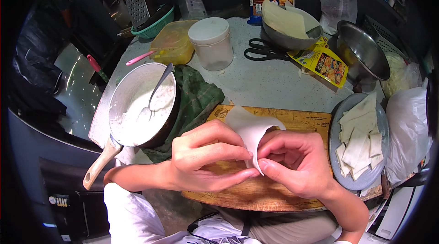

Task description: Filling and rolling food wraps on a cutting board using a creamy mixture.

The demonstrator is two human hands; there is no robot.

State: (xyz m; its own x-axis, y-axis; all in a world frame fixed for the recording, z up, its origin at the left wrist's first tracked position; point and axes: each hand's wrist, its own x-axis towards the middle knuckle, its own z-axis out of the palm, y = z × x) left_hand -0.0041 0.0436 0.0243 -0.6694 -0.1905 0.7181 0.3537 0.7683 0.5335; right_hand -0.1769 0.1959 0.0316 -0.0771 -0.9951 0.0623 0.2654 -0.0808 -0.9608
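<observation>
Above a wooden cutting board (pixel 236 196), my two hands pinch one thin white dough wrapper (pixel 245 122). The fingertips of my left hand (pixel 209 158) hold its near edge from the left side. My right hand (pixel 298 165) grips the same edge, thumb in front and fingers curled behind. The sheet bends into a curve, its far part spreading over the board. To the right, a grey plate (pixel 372 177) bears several flat folded wrapper pieces (pixel 358 141). On the left, a pan (pixel 115 106) holds a creamy white filling (pixel 133 117) with a metal spoon (pixel 161 84) in it.
A dark green cloth (pixel 195 96) lies beside the pan, whose wooden handle (pixel 103 161) juts toward me. Farther back are a lidded white jar (pixel 211 45), black-handled scissors (pixel 264 50), a bowl (pixel 291 36) with wrapper sheets, a yellow packet (pixel 324 64) and a steel bowl (pixel 363 48).
</observation>
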